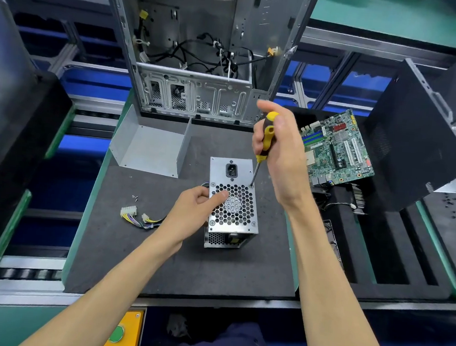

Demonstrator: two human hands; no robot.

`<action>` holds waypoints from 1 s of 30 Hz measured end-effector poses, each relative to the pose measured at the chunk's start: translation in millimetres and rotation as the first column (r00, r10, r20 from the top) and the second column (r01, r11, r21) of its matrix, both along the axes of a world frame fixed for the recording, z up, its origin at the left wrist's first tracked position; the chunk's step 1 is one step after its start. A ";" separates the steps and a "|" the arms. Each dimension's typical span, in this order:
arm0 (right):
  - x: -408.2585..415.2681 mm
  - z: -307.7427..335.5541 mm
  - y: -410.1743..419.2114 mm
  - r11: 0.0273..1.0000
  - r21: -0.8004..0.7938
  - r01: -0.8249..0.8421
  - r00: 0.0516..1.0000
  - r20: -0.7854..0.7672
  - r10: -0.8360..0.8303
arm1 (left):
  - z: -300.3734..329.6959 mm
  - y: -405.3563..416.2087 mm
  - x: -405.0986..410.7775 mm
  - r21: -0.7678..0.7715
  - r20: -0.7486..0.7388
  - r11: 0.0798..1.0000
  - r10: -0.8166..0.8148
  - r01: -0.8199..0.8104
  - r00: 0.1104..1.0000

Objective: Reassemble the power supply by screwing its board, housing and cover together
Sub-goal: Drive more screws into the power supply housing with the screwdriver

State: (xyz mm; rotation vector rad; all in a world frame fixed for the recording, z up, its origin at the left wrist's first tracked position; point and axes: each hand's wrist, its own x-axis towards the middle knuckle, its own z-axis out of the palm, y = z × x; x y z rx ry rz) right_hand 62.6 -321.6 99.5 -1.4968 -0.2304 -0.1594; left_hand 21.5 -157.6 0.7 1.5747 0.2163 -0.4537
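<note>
The right hand (278, 149) is gripping the screwdriver (265, 137) on a corner screw (251, 186); the left hand (196, 206) is holding the power supply (232, 206). The tip might be slipping off if it is tilting.

**Silver, Yellow and Green on a Dark Grey Mat**

The power supply (232, 201) is silver metal with a honeycomb-perforated grille and a black socket. The screwdriver (265, 137) has a yellow-and-black handle. Its wire bundle (140, 217) is yellow, purple and black with white plugs. The bent cover (152, 147) is plain pale grey. The motherboard (336, 149) is green with blue slots. The work mat (185, 265) is dark grey, edged green.
</note>
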 end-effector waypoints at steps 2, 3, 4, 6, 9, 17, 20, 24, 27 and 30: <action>-0.2 -0.3 -1.5 1.000 0.018 0.022 0.999 -0.029 -0.021 | 0.1 0.8 -0.3 -0.009 -0.001 1.000 -0.008 0.008 1.000; -0.9 0.1 -2.4 0.999 0.024 0.036 0.999 -0.026 -0.036 | 0.2 0.7 -0.2 -0.007 0.002 1.000 -0.011 0.011 1.000; -1.2 0.9 -3.0 0.999 0.020 0.046 0.999 -0.011 -0.046 | 0.1 0.3 0.0 -0.003 0.006 1.000 -0.010 0.010 1.000; -2.4 3.4 -1.7 0.999 0.006 0.039 0.999 0.028 -0.039 | -0.6 0.0 0.0 0.011 0.013 1.000 -0.001 0.001 1.000; -2.2 4.4 2.9 0.999 0.025 0.027 0.999 0.047 -0.028 | -1.3 0.8 0.7 0.025 0.018 1.000 0.003 -0.003 1.000; -6.7 -5.3 12.6 0.985 0.155 0.072 0.996 0.033 -0.078 | -2.6 2.9 1.0 0.032 0.023 0.999 -0.004 0.003 1.000; -6.1 -4.6 7.2 0.985 0.160 0.063 0.997 0.045 -0.070 | -0.6 1.4 0.8 0.037 0.022 0.999 -0.012 0.011 1.000; -5.8 -7.5 2.5 0.995 0.053 0.088 0.994 0.054 -0.091 | 0.3 1.4 0.8 0.044 0.017 0.999 -0.018 0.018 1.000; -4.4 -7.4 -1.0 0.998 0.043 0.048 0.998 0.043 -0.050 | 1.4 1.8 0.6 0.039 0.011 0.999 -0.033 0.032 0.999; -2.0 -6.8 -2.6 0.999 0.035 -0.018 0.999 0.034 0.017 | -0.1 3.1 1.2 0.066 0.011 0.997 -0.045 0.044 0.999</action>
